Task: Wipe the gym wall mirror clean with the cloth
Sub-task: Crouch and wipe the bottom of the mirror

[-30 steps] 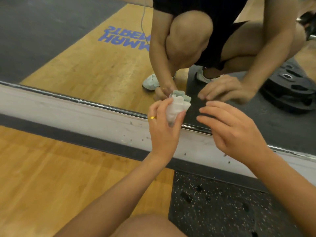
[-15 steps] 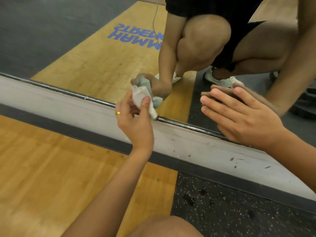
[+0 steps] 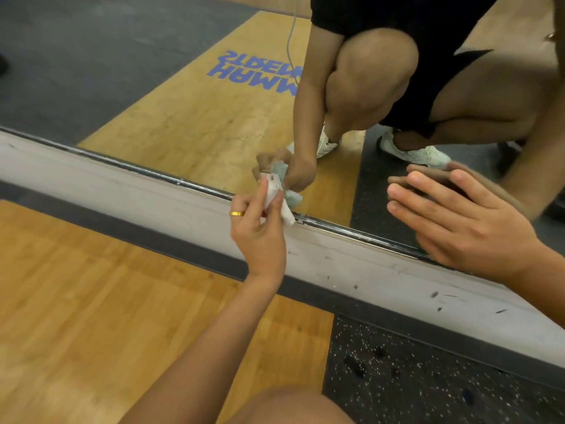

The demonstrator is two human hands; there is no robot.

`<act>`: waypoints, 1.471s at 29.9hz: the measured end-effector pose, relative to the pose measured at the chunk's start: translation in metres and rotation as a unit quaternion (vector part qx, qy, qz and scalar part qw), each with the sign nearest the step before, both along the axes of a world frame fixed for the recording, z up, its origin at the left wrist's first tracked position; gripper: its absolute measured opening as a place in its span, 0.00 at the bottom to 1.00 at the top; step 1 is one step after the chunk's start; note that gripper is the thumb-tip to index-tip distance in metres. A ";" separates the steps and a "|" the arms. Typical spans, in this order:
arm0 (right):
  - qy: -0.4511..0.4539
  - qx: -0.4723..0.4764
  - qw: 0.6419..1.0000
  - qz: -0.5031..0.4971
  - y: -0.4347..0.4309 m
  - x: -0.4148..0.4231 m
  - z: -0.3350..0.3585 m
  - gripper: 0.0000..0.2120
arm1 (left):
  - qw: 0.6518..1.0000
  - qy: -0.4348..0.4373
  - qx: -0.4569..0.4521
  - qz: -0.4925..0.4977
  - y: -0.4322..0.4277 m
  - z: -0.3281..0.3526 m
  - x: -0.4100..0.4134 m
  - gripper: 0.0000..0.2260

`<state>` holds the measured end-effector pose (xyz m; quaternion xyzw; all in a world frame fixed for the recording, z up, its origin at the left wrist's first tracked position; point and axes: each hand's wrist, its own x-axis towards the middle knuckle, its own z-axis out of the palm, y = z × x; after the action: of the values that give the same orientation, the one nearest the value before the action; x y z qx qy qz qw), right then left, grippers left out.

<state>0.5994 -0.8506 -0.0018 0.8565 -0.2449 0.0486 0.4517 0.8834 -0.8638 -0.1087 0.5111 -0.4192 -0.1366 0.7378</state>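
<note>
Hard to see: most of the cloth (image 3: 273, 191) is buried in the left hand (image 3: 260, 237), only a crumpled white wad and tail poke out; both forearms are cut off by the frame edges.
Cloth spot: center of frame, tail touching the metal rail (image 3: 351, 231) along the bottom of the mirror (image 3: 137, 71).
Left fingers: curled round the cloth, pinching it; gold ring (image 3: 237, 213) on one.
Right hand (image 3: 467, 221): right of frame, fingers straight and together, tips meeting their reflection.
Room: scuffed white wall strip (image 3: 107, 182) under the mirror; wood floor (image 3: 91, 301) lower left, speckled black rubber mat (image 3: 428, 377) lower right.
Textures: glossy glass, wrinkly soft cloth.
</note>
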 end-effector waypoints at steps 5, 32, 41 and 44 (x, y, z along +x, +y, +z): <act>0.005 0.046 0.999 0.023 0.011 0.023 0.005 0.24 | 0.998 -0.056 0.001 0.006 -0.008 -0.008 0.028 0.18; 0.083 0.040 0.993 0.077 -0.062 0.167 0.021 0.27 | 0.981 0.181 0.048 0.056 -0.035 0.002 0.087 0.20; 0.071 0.051 0.993 0.078 -0.061 0.168 0.019 0.24 | 0.982 0.165 0.065 0.070 -0.039 -0.004 0.112 0.17; 0.069 0.057 0.993 0.082 -0.061 0.169 0.021 0.23 | 0.983 0.152 0.065 0.083 -0.042 -0.002 0.112 0.16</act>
<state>0.7680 -0.9120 0.0189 0.8993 -0.1447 0.0126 0.4126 0.9955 -0.9058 -0.1103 0.5645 -0.2481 -0.1778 0.7669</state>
